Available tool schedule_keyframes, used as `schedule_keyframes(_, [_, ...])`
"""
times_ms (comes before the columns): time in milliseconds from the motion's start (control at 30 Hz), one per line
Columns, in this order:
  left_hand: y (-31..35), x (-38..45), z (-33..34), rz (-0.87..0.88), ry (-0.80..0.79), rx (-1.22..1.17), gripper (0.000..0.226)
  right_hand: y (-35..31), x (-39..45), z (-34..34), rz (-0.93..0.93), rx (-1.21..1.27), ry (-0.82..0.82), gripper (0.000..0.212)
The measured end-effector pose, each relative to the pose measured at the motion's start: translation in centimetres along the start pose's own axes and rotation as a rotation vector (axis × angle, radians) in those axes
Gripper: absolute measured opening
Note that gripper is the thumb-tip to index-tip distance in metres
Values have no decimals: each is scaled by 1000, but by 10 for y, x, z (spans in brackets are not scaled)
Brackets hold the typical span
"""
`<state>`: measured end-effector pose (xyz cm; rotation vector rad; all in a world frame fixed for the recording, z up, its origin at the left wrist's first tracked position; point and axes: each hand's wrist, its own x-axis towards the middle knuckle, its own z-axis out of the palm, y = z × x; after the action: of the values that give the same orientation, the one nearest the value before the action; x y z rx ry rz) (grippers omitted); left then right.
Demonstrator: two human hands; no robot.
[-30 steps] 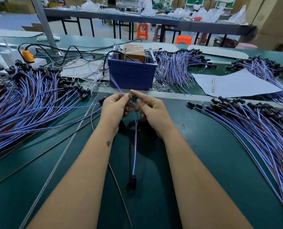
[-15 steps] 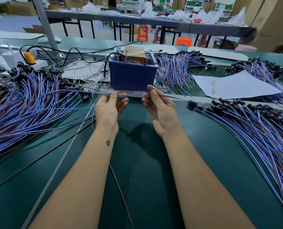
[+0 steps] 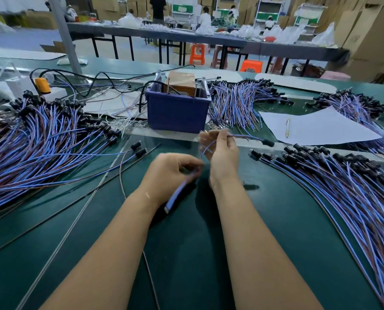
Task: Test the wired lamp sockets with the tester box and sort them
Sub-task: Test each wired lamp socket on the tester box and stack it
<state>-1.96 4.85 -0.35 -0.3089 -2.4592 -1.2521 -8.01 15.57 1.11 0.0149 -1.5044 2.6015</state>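
My right hand [image 3: 221, 153] pinches the blue and brown wires of one lamp socket [image 3: 267, 143], whose black head hangs out to the right above the green table [image 3: 276, 220]. My left hand [image 3: 171, 173] sits lower and closer, fingers curled around the blurred tail of that wire [image 3: 177, 195]. The blue tester box [image 3: 177, 110] stands just beyond both hands, with a brown unit and metal probes inside. A large pile of wired sockets [image 3: 41, 139] lies to the left, another pile [image 3: 354, 186] to the right.
A sheet of paper with a pen [image 3: 316, 128] lies at the right rear. More socket bundles [image 3: 238, 104] sit behind the box. Two loose sockets [image 3: 139, 149] and thin rods [image 3: 74, 220] lie left of my hands. Black cables and an orange plug [image 3: 42, 85] are at the far left.
The wire was stretched level between both hands in front of the box. Now my left hand has dropped toward me along the wire, while my right hand has shifted right with the socket end.
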Motion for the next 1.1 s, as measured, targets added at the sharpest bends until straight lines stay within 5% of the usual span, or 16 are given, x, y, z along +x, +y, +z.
schedule_keyframes(133, [9,-4,1,90,-157,129,46,1,-5,-1,-81,-237,-38,33])
schedule_keyframes(400, [37,-10,25,-95,-140,-221,21,-17,-25,-20,-109,-496,-36,29])
schedule_keyframes(800, [167,5,141,-268,-361,-576,20,-163,1,-139,-179,-1527,-152,35])
schedule_keyframes(1100, [184,-7,173,-186,-530,-261,41,-182,-5,-223,-36,-1911,32,23])
